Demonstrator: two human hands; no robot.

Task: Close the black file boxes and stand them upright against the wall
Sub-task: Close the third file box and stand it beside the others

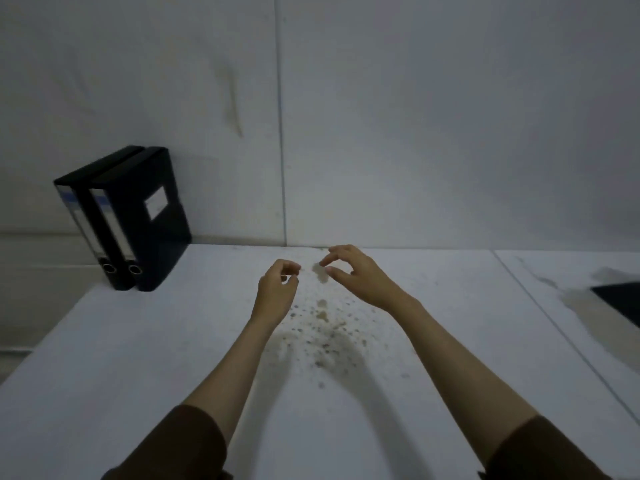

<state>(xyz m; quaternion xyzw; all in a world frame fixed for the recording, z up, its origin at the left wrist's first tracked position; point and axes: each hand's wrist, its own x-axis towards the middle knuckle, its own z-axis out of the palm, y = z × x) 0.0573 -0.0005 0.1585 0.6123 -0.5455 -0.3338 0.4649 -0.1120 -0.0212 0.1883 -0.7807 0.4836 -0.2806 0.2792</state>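
— boxes first: where are they found?

— two black file boxes (121, 220) are seen closed and upright at the far left of the table (104, 358), backed against the wall (381, 116), touching side by side, long axis vertical, spines turned toward the camera.

— and the hands?

— nothing is held. the left hand (277, 289) is loosely curled, the right hand (356, 275) half open with fingers bent; both hover over the stained middle of the table, well apart from the boxes.

— anything left to fetch?

— a dark flat shape (620, 303) is cut off at the right edge; it cannot be told whether it is another box. if so, it lies to the right, and the right hand is judged the nearer.
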